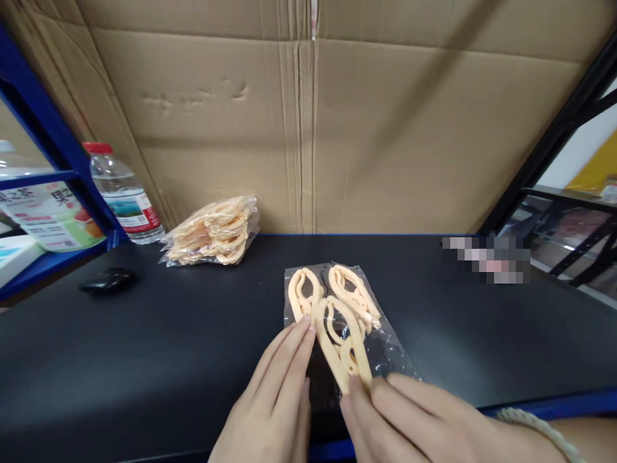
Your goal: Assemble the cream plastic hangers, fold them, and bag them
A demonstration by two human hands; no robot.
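Beige plastic folding hangers lie in front of me at the middle of the table. A clear plastic bag (393, 347) lies flat with one folded hanger (304, 292) at its upper left and another folded hanger (354, 289) at its upper right. A third folding hanger (344, 341) lies over the bag, its near end pinched by the fingers of my right hand (414, 418). My left hand (274, 399) has its fingers stretched out side by side, the tips touching the left hanger and the bag. Its thumb is partly hidden.
Farther back on the left sits a clear bag (214, 231) full of similar beige hangers. A red-capped water bottle (128, 193) stands at the blue rack, near a black computer mouse (108, 280). Cardboard (216, 128) walls the back edge. A pixelated patch (491, 257) covers something at right.
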